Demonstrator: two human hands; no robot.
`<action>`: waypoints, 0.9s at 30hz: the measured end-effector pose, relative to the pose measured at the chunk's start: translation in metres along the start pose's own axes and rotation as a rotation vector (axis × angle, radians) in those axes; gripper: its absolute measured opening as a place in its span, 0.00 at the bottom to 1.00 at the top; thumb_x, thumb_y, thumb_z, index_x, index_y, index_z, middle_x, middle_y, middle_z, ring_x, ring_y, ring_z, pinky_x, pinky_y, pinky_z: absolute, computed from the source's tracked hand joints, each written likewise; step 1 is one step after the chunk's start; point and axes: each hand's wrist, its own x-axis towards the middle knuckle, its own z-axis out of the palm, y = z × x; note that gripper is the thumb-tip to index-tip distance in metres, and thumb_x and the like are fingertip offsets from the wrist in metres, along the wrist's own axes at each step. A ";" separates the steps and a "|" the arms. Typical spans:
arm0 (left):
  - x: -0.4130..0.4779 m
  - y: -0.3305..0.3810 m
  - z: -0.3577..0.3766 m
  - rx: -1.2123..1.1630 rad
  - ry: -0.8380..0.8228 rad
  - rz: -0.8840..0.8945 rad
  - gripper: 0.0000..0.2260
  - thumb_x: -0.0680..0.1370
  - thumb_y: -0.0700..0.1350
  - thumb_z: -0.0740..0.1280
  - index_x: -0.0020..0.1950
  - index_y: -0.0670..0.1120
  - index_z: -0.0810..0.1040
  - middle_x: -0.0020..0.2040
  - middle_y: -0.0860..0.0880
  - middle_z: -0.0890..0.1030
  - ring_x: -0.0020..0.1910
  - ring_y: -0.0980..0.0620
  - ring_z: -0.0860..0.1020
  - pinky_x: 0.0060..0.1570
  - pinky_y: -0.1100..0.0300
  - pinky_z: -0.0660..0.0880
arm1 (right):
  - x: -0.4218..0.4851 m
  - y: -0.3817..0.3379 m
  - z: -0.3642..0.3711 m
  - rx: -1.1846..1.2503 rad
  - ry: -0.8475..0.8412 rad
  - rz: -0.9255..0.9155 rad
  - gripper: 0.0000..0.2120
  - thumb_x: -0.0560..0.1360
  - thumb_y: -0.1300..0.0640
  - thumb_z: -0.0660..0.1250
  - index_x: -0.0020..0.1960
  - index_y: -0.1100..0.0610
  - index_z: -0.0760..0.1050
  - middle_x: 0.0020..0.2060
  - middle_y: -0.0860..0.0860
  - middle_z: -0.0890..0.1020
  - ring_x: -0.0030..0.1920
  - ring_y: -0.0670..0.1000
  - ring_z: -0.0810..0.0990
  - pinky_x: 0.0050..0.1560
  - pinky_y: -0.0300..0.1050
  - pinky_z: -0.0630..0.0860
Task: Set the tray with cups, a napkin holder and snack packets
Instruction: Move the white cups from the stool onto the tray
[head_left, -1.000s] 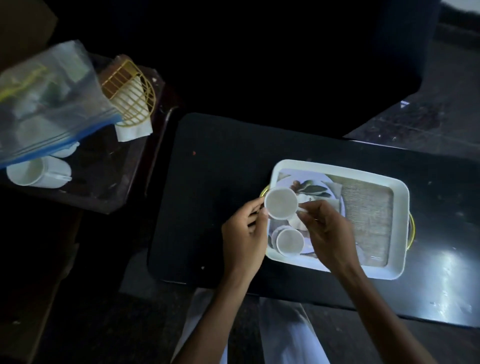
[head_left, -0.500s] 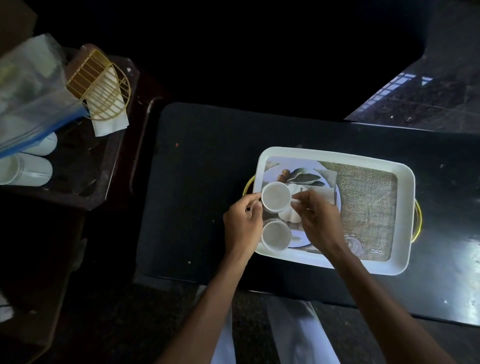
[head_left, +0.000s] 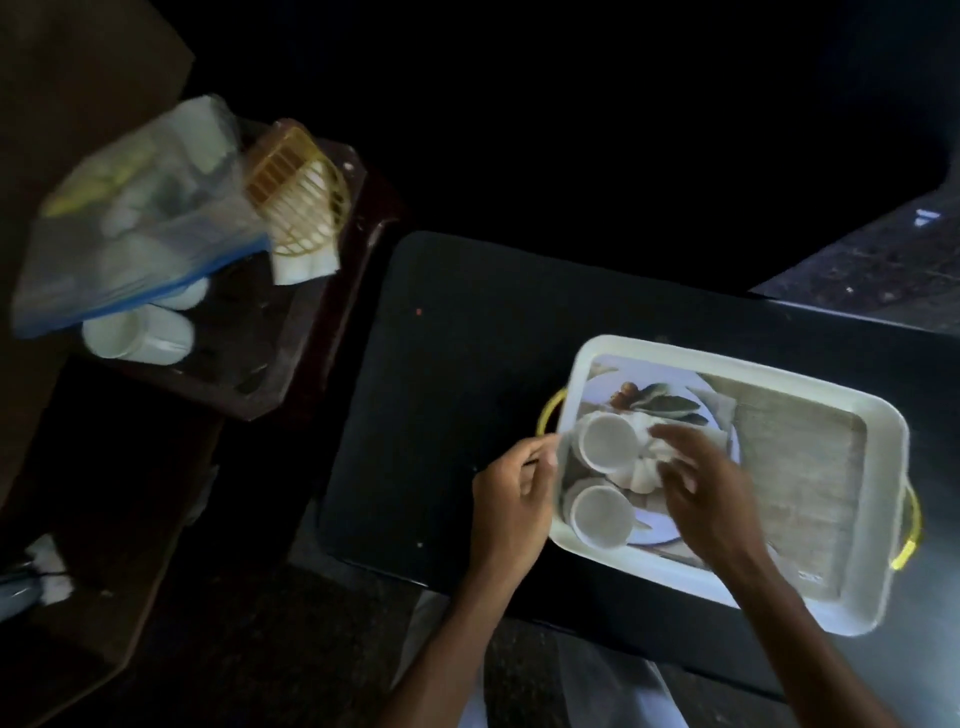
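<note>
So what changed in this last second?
The upper cup was set down in the tray and both hands let go. The left hand drew back to the tray's rim; the right hand hovers over it, fingers relaxed. The lower cup and napkin holder stayed put.

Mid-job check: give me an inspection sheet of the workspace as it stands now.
Surface: black table bearing the white tray.
Job's things: far cup and near cup upright in the tray's left end; napkin holder, clear zip bag and spare cups on the side table.
Clutter: blurred pale object at lower left, unidentifiable.
Grippers: left hand at the tray's left rim, fingers curled, grip unclear; right hand open over the tray beside the far cup.
Cables: nothing seen.
Surroundings: dark; tiled floor at upper right.
</note>
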 end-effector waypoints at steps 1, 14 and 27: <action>-0.004 -0.001 -0.014 -0.038 0.029 -0.007 0.09 0.83 0.43 0.66 0.60 0.48 0.84 0.51 0.58 0.86 0.51 0.62 0.85 0.53 0.63 0.81 | -0.003 -0.010 -0.003 -0.003 0.041 -0.018 0.17 0.75 0.71 0.67 0.61 0.58 0.78 0.55 0.53 0.83 0.53 0.56 0.83 0.53 0.49 0.79; 0.020 -0.033 -0.303 -0.340 0.776 0.038 0.09 0.84 0.40 0.63 0.56 0.45 0.83 0.55 0.46 0.86 0.54 0.53 0.85 0.54 0.55 0.81 | -0.016 -0.246 0.133 0.459 -0.132 -0.228 0.09 0.74 0.65 0.71 0.53 0.56 0.81 0.47 0.46 0.85 0.47 0.38 0.84 0.47 0.28 0.77; 0.125 -0.047 -0.370 -0.444 0.669 0.074 0.18 0.84 0.46 0.63 0.74 0.44 0.74 0.70 0.47 0.78 0.69 0.53 0.77 0.70 0.50 0.73 | 0.046 -0.340 0.297 0.283 -0.289 -0.341 0.20 0.75 0.61 0.72 0.66 0.55 0.76 0.55 0.42 0.79 0.53 0.38 0.80 0.55 0.32 0.78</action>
